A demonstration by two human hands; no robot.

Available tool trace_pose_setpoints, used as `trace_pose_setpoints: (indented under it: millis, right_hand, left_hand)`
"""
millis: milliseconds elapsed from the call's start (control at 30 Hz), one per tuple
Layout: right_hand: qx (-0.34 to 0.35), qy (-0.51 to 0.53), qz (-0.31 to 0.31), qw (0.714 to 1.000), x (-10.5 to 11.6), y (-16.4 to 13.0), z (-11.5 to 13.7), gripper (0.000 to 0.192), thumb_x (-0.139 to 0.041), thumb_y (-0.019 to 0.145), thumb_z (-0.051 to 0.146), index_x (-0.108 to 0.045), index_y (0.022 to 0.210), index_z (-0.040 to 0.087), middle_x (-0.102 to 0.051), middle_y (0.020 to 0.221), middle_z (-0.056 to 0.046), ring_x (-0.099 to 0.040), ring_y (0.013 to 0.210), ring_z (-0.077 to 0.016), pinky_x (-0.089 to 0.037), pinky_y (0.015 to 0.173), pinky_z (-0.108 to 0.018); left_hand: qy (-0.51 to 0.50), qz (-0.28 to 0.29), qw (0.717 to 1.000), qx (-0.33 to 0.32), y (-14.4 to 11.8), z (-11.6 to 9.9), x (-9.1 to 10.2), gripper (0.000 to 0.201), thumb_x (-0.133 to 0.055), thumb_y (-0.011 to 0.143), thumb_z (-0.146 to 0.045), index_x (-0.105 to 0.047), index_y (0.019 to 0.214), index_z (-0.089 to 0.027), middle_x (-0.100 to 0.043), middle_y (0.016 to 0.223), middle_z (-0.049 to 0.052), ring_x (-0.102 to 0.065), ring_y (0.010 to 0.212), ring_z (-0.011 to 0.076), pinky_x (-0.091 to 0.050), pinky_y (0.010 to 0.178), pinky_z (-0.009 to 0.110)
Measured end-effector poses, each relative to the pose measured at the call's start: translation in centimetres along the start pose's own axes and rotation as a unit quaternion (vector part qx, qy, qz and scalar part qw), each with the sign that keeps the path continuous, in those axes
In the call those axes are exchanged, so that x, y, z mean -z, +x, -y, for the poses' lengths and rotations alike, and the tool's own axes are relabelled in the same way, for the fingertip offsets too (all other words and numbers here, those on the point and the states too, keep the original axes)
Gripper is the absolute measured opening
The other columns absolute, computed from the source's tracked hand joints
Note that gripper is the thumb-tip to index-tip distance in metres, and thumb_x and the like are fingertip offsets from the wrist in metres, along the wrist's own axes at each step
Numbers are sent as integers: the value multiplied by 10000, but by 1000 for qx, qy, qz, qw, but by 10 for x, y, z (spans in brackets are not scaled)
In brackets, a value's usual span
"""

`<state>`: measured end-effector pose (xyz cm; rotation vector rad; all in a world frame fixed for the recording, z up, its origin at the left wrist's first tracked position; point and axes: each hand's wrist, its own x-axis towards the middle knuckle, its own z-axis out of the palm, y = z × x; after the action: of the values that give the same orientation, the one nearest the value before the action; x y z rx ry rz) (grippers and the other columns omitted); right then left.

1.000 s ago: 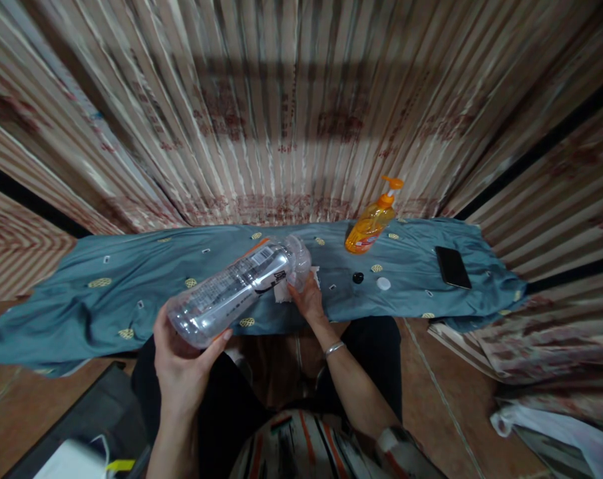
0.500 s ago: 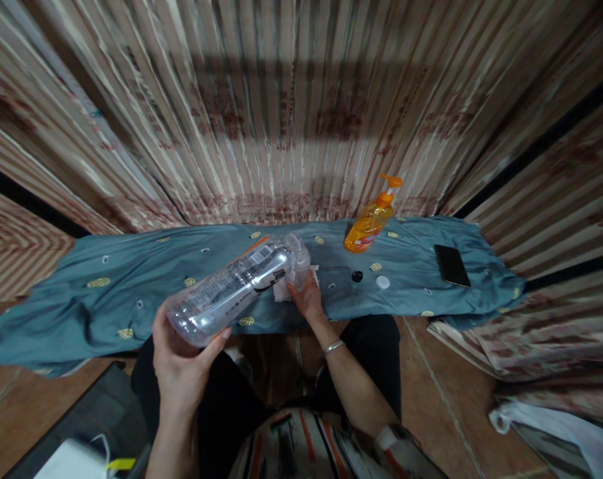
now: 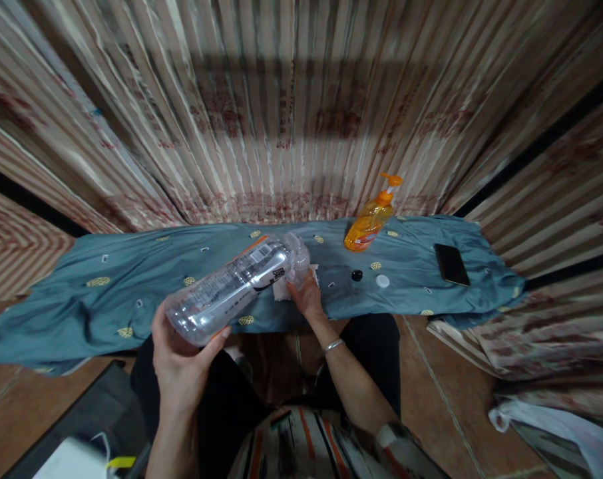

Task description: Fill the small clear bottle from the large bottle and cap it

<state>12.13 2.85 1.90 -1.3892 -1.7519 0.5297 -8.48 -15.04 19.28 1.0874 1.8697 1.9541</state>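
A large clear plastic bottle (image 3: 236,287) is held tilted above the near edge of the blue-green cloth (image 3: 132,279), its base cupped in the left hand (image 3: 182,362), whose fingers are wrapped round the bottom so the weight is carried there. Its neck points far and right, where the right hand (image 3: 306,298) is closed on a white tissue (image 3: 283,291) pressed against the mouth. Farther right on the cloth, an orange pump bottle (image 3: 369,225), two small caps (image 3: 369,278) and a dark phone (image 3: 451,264) are left well apart from the hands.
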Motion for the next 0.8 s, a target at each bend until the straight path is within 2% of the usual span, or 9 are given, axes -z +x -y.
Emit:
trace_pose_setpoints:
  millis: [233,533,800]
  right_hand:
    - [-63,4,24,998,-1,1,0,666,-800,1012,282,-621,1629,106,-810,1386,-222,-783,1313,-416,-668,1120,-625]
    - [-52,-2,10,999,-6,0,-3,650,-814,1004,258,-622,1610,120,-814,1357,-208,-796,1289,-406,-685,1091,-608]
    - [-56,6,15,998,-2,0,0,614,-791,1021,270,-637,1595,113,-819,1340,-204,-807,1268,-397,-682,1091,-594]
  left_hand:
    - [-1,-5,1000,-16,1,6,0,986,-1123,547,-478,-721,1430,-304,-808,1419,89,-807,1265,313,-653,1184,464]
    - [-11,-4,1000,-27,2,7,1,970,-1127,559,-427,-737,1438,-306,-817,1393,84,-818,1204,290,-695,1088,422]
    - [-17,-3,1000,-22,1,6,2,978,-1135,550,-383,-746,1444,-303,-811,1418,87,-810,1235,299,-679,1136,443]
